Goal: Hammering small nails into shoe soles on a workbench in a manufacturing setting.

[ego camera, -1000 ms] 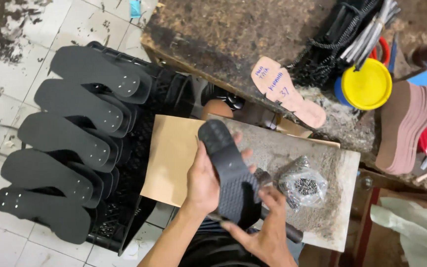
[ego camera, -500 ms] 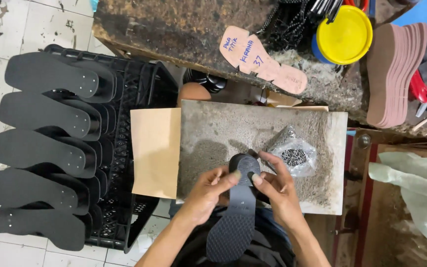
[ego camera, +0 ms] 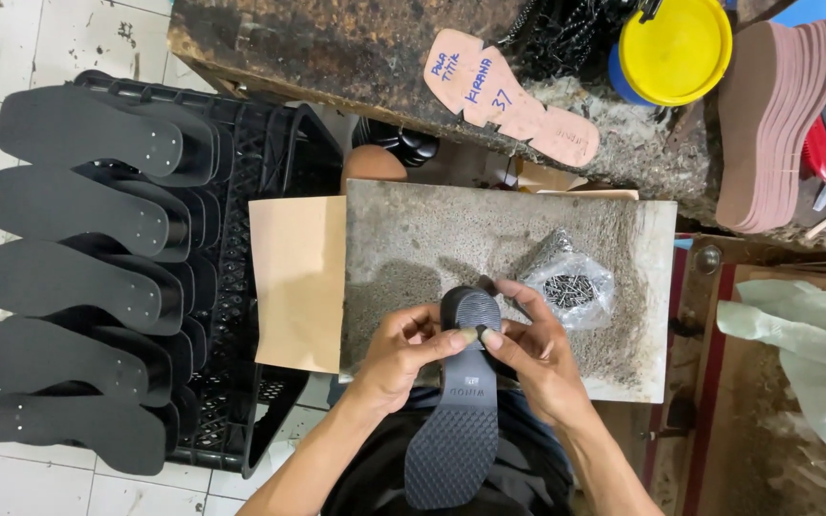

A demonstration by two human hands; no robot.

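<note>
Head view looks straight down on both hands meeting over a black shoe sole, which lies tread-up with its heel end on the near edge of the grey stone counter and its toe end over the person's lap. Left hand curls around the sole's left side, thumb and forefinger pinching a small pale piece at the heel; right hand closes on the same piece from the other side, fingertips pressed together against it. Just beyond the right hand lies a clear plastic bag of small nails. Left of the left hand, a tan cardboard sheet overhangs the counter, and further left a black crate carries a row of black sole blanks. Well beyond the hands sits a pinkish paper sole pattern.
</note>
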